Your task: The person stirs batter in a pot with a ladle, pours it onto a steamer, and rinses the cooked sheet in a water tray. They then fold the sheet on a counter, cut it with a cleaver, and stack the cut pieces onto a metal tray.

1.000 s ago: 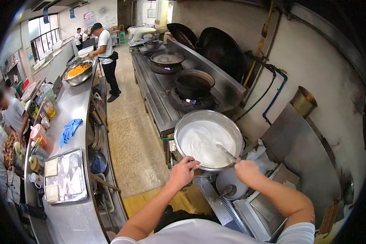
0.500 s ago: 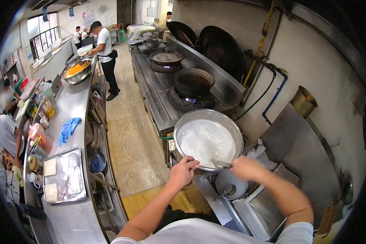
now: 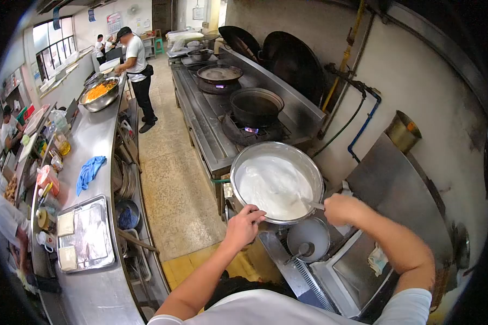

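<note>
A large metal bowl point(image 3: 276, 149) of smooth white liquid point(image 3: 268, 181) stands in front of me at the end of the stove. My left hand point(image 3: 244, 225) grips its near rim, thumb and fingers closed over the edge. My right hand point(image 3: 346, 209) is wrapped round the flat metal handle of a stirring utensil point(image 3: 315, 205) at the right side of the bowl. The utensil's far end is sunk in the liquid, so its kind is hidden. Just below sits a smaller greyish bowl point(image 3: 317, 241) with a ladle point(image 3: 303, 250) at its near side.
A dark pot point(image 3: 257, 116) stands over a lit burner beyond the bowl, with a wide pan point(image 3: 219, 78) farther back. Along the left counter lie a metal tray point(image 3: 95, 244), a blue cloth point(image 3: 89, 176) and a bowl of orange food point(image 3: 97, 103). A person point(image 3: 138, 65) stands at its far end.
My right hand and the utensil have moved right and slightly up along the bowl, leaving swirls in the liquid. My left hand keeps its place on the rim.
</note>
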The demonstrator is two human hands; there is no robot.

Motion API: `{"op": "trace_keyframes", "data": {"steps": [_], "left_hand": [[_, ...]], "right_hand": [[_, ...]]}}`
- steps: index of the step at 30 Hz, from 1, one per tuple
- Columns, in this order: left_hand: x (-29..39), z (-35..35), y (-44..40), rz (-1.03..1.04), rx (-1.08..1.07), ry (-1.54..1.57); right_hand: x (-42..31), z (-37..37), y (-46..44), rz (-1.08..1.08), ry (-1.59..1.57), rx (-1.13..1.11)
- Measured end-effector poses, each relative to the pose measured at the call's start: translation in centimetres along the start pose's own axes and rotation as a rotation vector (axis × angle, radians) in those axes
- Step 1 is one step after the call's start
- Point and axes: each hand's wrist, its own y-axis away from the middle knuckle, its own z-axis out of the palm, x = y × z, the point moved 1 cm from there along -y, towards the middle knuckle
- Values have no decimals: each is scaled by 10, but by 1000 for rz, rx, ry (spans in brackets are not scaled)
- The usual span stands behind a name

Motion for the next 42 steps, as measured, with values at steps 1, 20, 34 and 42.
{"op": "trace_keyframes", "data": {"steps": [1, 20, 34, 42], "left_hand": [[0, 0, 0, -2, 0, 2], [-6, -1, -2, -19, -23, 17], [-19, 3, -5, 52, -1, 91], [-27, 1, -6, 95, -2, 113]], "right_hand": [[4, -14, -3, -8, 9, -66], [-29, 70, -14, 69, -23, 291], [-77, 7, -6, -29, -179, 16], [-88, 72, -19, 232, 19, 264]]}}
